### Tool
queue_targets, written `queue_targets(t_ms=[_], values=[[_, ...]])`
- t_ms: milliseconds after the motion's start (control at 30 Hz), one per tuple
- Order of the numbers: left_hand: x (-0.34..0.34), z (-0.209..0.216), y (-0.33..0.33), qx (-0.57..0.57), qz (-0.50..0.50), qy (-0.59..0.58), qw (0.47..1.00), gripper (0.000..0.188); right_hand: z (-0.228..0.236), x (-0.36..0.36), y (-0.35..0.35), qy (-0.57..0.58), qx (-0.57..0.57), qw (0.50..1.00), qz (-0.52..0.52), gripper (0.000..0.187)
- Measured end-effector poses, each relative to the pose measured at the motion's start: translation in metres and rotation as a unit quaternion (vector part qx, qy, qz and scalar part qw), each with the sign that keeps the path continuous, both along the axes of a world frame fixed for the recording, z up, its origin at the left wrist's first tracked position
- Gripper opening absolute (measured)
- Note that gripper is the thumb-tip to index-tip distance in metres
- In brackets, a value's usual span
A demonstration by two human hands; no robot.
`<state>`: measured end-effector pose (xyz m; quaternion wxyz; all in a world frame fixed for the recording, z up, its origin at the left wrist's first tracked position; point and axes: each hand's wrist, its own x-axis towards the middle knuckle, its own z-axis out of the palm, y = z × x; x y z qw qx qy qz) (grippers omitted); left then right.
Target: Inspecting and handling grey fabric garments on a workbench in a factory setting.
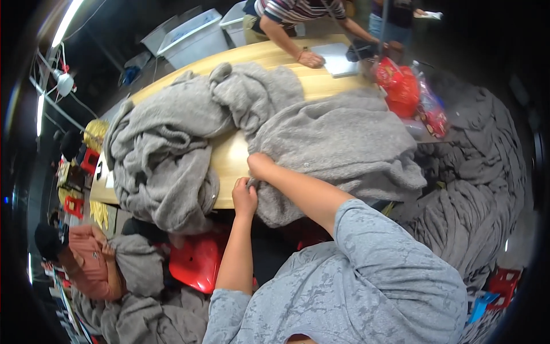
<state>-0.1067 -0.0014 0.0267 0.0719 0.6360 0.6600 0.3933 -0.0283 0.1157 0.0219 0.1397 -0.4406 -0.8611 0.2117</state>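
A fluffy grey cloth (344, 137) lies over the right part of the wooden table, its near edge drooping past the table's front. My left hand (245, 196) is closed on the left edge of this cloth, low by the table's front edge. Just above and to the right, my right hand (262, 166) is closed at the same edge, its fingertips mostly hidden by the hand itself. Another bunched grey cloth (166, 132) is heaped on the left of the table, and a crumpled fold (252, 86) rests at the back middle.
Bare wood of the table (229, 166) shows between the heaps. Red plastic bags (398, 86) stand at the back right. Across the table a person's hand (310, 59) rests by white paper (339, 59). A red stool (197, 261) is below left; grey cloth (464, 200) piles up at right.
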Motion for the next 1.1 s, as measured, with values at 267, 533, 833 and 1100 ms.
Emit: queue_targets(t_ms=[267,533,833,1100], values=[[0.002,-0.014,0.010,0.099,0.006,-0.029,0.995,0.019,0.018,0.001,0.007,0.024,-0.186,0.982,-0.038,0.034],[-0.001,-0.024,0.008,0.060,0.030,-0.125,0.990,0.020,0.026,0.008,0.002,0.143,-0.428,0.887,-0.097,0.019],[-0.014,-0.028,0.013,0.032,-0.002,-0.270,0.962,0.012,0.028,0.015,-0.014,0.082,-0.185,0.979,0.034,0.022],[-0.034,-0.038,0.017,-0.050,-0.076,-0.423,0.902,0.004,0.041,0.031,-0.032,0.024,-0.001,0.987,0.159,0.020]])
